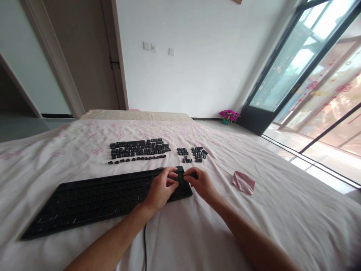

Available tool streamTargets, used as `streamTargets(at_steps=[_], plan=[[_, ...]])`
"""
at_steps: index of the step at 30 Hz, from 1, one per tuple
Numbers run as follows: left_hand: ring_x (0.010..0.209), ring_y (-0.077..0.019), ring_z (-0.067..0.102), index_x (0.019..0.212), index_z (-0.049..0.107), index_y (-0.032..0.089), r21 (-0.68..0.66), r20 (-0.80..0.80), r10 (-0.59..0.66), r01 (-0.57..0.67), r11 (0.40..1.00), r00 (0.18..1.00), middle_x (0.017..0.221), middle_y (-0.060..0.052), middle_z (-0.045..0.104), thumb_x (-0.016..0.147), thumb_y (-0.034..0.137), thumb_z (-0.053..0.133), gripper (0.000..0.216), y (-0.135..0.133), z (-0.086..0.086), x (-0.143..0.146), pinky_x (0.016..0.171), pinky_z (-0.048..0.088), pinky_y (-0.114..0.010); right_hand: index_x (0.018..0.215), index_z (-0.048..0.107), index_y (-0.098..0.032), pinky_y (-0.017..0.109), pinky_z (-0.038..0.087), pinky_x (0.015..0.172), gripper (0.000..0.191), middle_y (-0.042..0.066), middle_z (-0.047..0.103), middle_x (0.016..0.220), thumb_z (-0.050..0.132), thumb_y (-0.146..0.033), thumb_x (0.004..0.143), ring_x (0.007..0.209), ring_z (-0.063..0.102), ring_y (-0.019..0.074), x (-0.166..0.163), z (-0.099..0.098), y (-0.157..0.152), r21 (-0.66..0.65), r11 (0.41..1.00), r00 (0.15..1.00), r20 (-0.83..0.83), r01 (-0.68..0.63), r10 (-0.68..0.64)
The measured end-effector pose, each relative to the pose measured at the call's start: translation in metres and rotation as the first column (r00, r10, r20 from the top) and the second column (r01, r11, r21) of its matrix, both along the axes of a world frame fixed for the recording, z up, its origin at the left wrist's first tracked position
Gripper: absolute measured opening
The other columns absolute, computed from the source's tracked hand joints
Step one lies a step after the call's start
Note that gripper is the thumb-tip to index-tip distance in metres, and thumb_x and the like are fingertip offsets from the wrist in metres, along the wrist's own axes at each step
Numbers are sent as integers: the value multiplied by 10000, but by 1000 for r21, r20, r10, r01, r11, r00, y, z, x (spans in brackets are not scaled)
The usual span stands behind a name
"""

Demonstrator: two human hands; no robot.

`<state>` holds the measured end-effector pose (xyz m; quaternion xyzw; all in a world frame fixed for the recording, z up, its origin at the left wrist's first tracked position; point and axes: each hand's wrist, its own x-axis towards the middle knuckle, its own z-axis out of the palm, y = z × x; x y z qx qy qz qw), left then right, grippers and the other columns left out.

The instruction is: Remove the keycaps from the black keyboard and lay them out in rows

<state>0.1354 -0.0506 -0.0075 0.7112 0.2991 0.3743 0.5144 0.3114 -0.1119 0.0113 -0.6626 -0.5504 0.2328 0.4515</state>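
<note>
A black keyboard [98,195] with its keycaps taken off lies slanted on the pink cloth. Over its right end is my left hand [162,188], fingers bent, with a gap between thumb and forefinger and nothing seen in it. My right hand [200,182] reaches in from the right, thumb and forefinger pinched together at the keyboard's top right part; whatever they hold is too small to make out. Beyond the keyboard, a large group of loose black keycaps [138,148] sits in rows. Smaller clusters of keycaps [199,154] lie to its right.
A folded pink cloth [244,182] rests right of my right hand. The keyboard's cable [144,244] runs toward me below my left wrist. A wrinkled, flowered bedspread [282,210] covers the surface. Past its far edge, magenta flowers [229,115] stand on the floor near a glass door [282,71].
</note>
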Motion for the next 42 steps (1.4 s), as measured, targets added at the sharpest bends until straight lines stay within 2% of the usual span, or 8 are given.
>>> streamTargets(at_steps=[4,10,17,24,28,33,39,42], plan=[[729,-131,671,1100,572,187,44,-33,19,-18,999,999,996,-54,659,750,136,596,354,0,1,0,732,533,-276,856,677,-160,232,421,523,191,11,626,714,652,-310,740,600,522,123,17,5,1,22,998,987,-150,52,-48],[769,-141,675,964,634,183,100,-60,10,-4,995,998,945,-35,687,761,137,579,215,0,1,0,732,528,-258,905,713,-145,233,401,519,264,32,650,736,664,-335,730,574,493,108,21,6,0,-17,999,963,-267,29,-33],[775,-144,673,935,650,192,116,-64,5,2,993,998,912,-23,692,770,146,570,189,-1,1,-2,727,524,-247,920,725,-135,215,336,452,304,23,626,657,672,-356,718,519,452,94,23,6,0,-33,998,958,-280,53,-61],[771,-150,671,905,661,191,137,-66,4,5,991,998,891,-26,691,777,151,565,165,-1,2,-2,728,529,-256,1002,711,-138,210,356,463,360,37,641,723,645,-380,744,536,461,96,25,6,-2,-54,997,967,-247,55,-67],[772,-147,669,900,662,191,144,-65,1,9,990,998,886,-25,687,775,143,562,166,-1,2,-2,730,531,-254,995,713,-148,224,409,518,335,32,646,741,627,-366,756,570,497,106,35,-2,2,-41,996,978,-189,76,-83],[774,-144,663,891,658,187,144,-77,-8,19,989,997,876,-23,676,782,145,553,157,-2,2,-2,737,527,-256,1000,715,-161,243,440,551,325,25,663,745,590,-348,766,580,537,124,71,-18,10,-36,977,977,-8,211,-211],[757,-148,655,868,662,188,148,-85,-6,19,989,996,854,-23,672,775,152,557,145,-2,3,-1,723,521,-261,1028,721,-177,259,426,590,335,41,693,773,551,-320,777,648,603,169,126,-23,20,-62,927,881,343,369,-327],[756,-150,652,864,665,194,149,-86,-4,17,989,996,857,-21,674,774,159,556,145,-1,3,-1,718,515,-258,985,739,-190,268,413,614,300,44,698,762,582,-297,753,685,613,188,144,-19,27,-75,919,854,406,386,-326]])
